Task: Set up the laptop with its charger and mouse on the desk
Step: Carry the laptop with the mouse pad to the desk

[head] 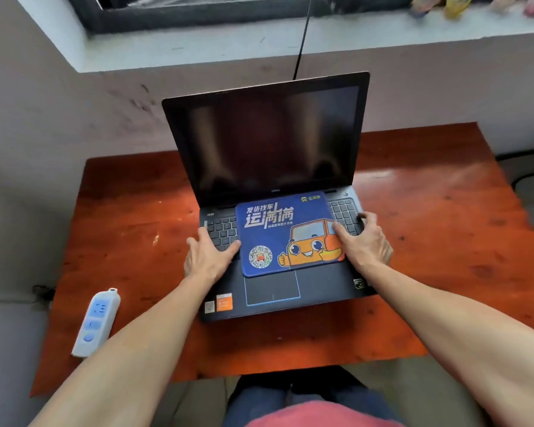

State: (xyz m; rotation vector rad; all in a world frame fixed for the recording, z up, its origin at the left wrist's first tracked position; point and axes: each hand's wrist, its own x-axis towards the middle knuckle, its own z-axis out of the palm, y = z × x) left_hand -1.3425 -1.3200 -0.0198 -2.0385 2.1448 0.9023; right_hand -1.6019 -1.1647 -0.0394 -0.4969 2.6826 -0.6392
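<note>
Head view, laptop (269, 143) open toward person, long axis sideways

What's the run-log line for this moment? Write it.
laptop open, unlit | mouse pad on keyboard | left hand, right hand touching its sides | power strip on desk
</note>
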